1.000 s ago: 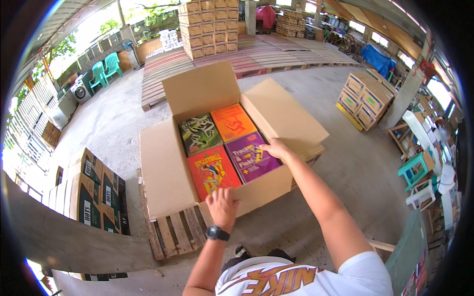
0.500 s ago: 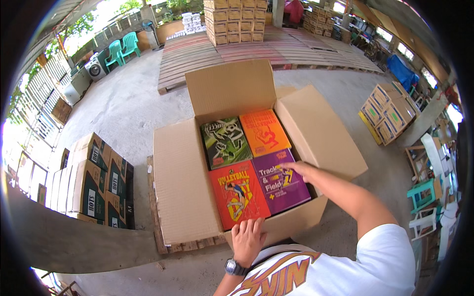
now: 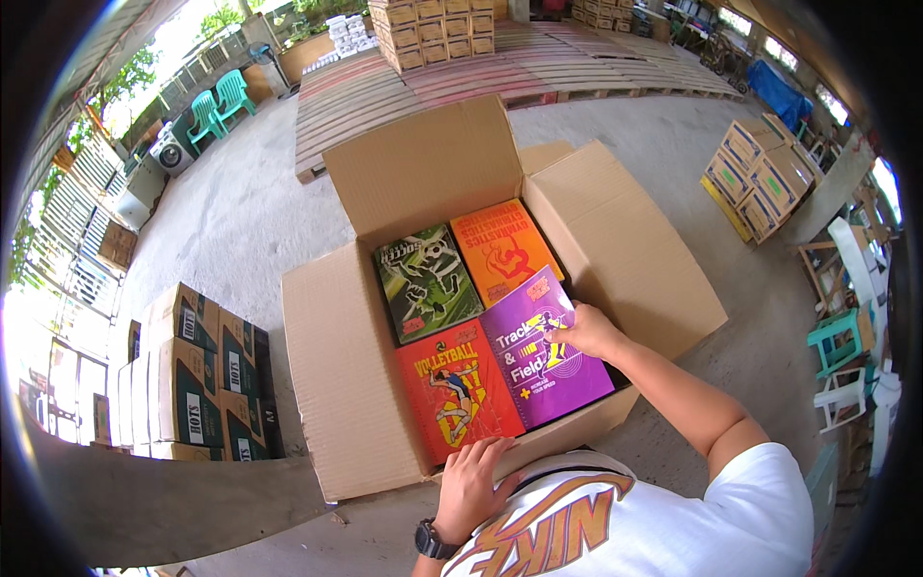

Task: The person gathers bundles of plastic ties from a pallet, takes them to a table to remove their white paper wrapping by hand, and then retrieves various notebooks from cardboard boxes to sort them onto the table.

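Note:
An open cardboard box [image 3: 361, 423] stands before me, filled with spiral-bound notebooks in four-way piles. A green notebook [image 3: 428, 282] lies far left, an orange notebook [image 3: 505, 250] far right, a red notebook [image 3: 461, 389] near left. My right hand [image 3: 588, 332] pinches the right edge of the purple notebook [image 3: 553, 370] at near right, thumb on its cover. The notebook's upper part is raised and bent, its lower part still in the box. My left hand [image 3: 471, 481] grips the box's near wall, fingers over the rim beside the red notebook.
Stacked cartons [image 3: 197, 385] stand at left, more cartons [image 3: 760, 178] at right. Beyond the box lie wooden pallets [image 3: 567, 62] bearing a tall carton stack [image 3: 433, 34]. Green chairs [image 3: 219, 104] and a washing machine [image 3: 171, 152] are far left. A concrete ledge [image 3: 183, 510] lies at lower left.
My right hand has closed on the purple notebook's edge and lifted its upper part; before, it lay flat on the pile. My left hand stays at the near rim. The view has shifted slightly.

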The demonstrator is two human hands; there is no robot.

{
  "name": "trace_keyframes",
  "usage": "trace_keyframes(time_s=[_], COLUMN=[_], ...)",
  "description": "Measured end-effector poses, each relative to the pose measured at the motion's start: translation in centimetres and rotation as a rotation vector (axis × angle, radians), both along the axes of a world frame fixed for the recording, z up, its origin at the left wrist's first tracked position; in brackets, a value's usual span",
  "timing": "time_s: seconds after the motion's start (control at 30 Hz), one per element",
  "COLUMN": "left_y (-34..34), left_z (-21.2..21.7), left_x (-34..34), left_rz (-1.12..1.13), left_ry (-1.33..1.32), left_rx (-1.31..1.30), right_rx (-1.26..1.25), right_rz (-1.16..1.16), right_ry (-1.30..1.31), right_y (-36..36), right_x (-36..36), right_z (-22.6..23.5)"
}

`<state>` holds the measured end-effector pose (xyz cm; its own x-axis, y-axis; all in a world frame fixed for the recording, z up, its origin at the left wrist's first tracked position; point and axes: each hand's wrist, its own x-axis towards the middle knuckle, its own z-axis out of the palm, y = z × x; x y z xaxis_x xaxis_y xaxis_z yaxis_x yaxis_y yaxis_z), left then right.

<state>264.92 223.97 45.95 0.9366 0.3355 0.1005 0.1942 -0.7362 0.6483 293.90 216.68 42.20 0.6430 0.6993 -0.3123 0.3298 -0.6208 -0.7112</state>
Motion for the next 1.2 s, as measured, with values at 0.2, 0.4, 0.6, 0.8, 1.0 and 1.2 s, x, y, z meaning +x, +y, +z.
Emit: trace_keyframes(time_s=[0.2, 0.4, 0.6, 0.8, 1.0, 1.2], left_y=[0.6, 1.0, 2.0, 3.2, 5.0, 8.3], left_z=[0.8, 1.6, 1.5, 2.2, 4.3, 5.3], left_x=[-0.3, -0.5, -0.8, 1.2, 7.4, 9.6], left_rz=[0.003, 0.083, 0.217, 0.274, 0.248, -0.093], left_ry=[-0.101, -0.212, -0.305, -0.395, -0.438, -0.535], left_rx=[-0.128, -0.191, -0.267, -0.762, -0.901, -1.357], right_rx=[-0.062, 0.204, 0.269, 0.335, 0.585, 0.619], right_rz=[0.064, -0.063, -0.164, -0.184, -0.042, 0.158], right_ry=[-0.171, 0.390, 0.915, 0.694, 0.446, 0.522], right_y=[0.6, 0.6, -1.0, -1.1, -4.2, -0.4], right_x=[-1.2, -1.0, -1.0, -0.7, -1.7, -3.9], right_z=[3.1, 3.8, 3.0, 4.5, 14.7, 21.6])
